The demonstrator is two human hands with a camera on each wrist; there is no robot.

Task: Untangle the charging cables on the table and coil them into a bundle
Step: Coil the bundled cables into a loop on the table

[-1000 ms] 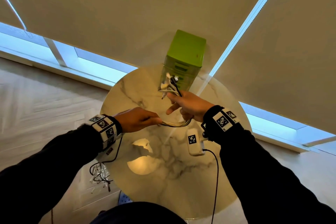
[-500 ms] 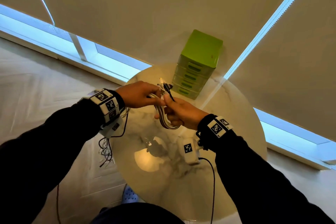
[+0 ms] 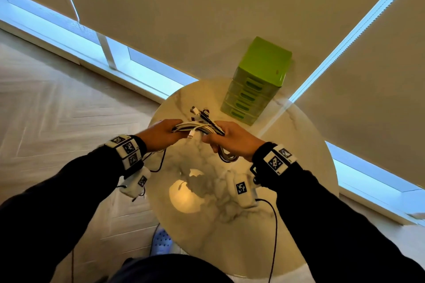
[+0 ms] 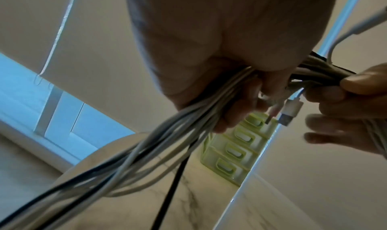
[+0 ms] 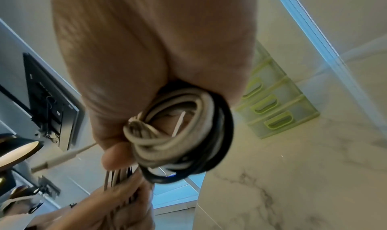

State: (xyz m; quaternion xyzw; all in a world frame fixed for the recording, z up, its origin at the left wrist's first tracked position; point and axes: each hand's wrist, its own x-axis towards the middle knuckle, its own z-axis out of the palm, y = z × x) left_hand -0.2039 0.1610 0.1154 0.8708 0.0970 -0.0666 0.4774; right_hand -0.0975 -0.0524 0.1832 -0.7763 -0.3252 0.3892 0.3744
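Charging cables [image 3: 199, 127], white ones and black ones, are held up in the air above the round marble worktop [image 3: 287, 145]. On the left, the left hand [image 3: 161, 134] has its grip curled tight around them. The right hand [image 3: 234, 140] grips the looped end. A green drawer box [image 3: 257, 82] stands behind.

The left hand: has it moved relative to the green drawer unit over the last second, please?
Yes. The left hand rose up the head view towards the green drawer unit.
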